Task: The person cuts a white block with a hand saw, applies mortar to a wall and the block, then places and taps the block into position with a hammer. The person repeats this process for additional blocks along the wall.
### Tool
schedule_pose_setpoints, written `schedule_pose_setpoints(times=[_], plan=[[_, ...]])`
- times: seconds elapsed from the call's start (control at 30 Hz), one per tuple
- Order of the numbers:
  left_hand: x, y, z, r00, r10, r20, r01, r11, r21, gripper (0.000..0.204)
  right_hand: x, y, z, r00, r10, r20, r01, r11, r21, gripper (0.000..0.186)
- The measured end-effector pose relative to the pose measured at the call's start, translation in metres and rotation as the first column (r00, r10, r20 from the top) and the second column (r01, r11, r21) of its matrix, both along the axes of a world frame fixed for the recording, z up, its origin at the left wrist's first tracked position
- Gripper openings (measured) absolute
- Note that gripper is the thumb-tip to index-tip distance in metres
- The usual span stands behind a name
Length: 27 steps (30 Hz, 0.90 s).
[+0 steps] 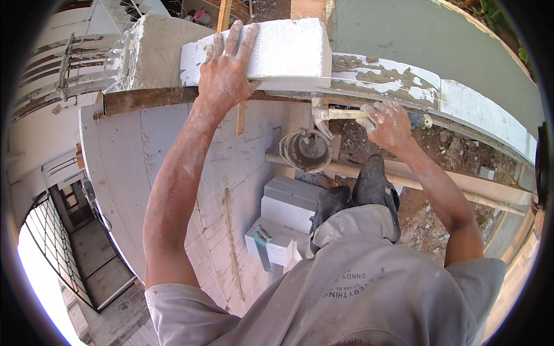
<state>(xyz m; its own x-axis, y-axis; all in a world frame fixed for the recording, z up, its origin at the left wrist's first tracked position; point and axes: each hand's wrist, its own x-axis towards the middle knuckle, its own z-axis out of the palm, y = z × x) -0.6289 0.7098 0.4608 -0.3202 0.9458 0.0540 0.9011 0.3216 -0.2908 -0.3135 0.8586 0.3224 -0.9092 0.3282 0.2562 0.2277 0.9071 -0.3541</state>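
My left hand [227, 72] lies on a white lightweight block [285, 52], fingers stretched over its top and thumb along the near edge. The block sits on the wall between a rough concrete post [164, 55] and a lower mortar-smeared course [384, 75]. In my right hand [388, 128] is a claw hammer [340, 115], gripped around its handle. Its metal head points left, just below the block's right end, and seems apart from it. A thin string line runs along the block's near face toward the right.
Below the wall hangs or stands a mortar-crusted bucket [310, 151]; its support is hard to see. Stacked white blocks [288, 199] carry a green-handled tool [263, 245]. A wooden pole [461, 196] crosses at the right above rubble [427, 222]. Wet-looking grey concrete [415, 34] stretches beyond the wall.
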Motion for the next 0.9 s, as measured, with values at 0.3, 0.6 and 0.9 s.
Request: schedule_pose_setpoints(times=[0.3, 0.6, 0.9], plan=[[-0.006, -0.009, 0.009, 1.000, -0.024, 0.011, 0.024, 1.000, -0.018, 0.112, 0.032, -0.031, 0.064, 0.972, -0.068, 0.224, 0.198, 0.748, -0.634, 0.030], [-0.015, -0.021, 0.011, 0.993, -0.021, 0.117, 0.020, 1.000, 0.010, 0.096, -0.008, -0.035, 0.222, 0.892, -0.336, -0.302, -0.084, 0.533, -0.842, 0.044], [-0.009, -0.021, 0.010, 0.995, -0.012, 0.102, 0.007, 0.999, 0.045, 0.096, -0.050, -0.040, 0.159, 0.985, -0.173, 0.017, 0.157, 0.848, -0.506, 0.045]])
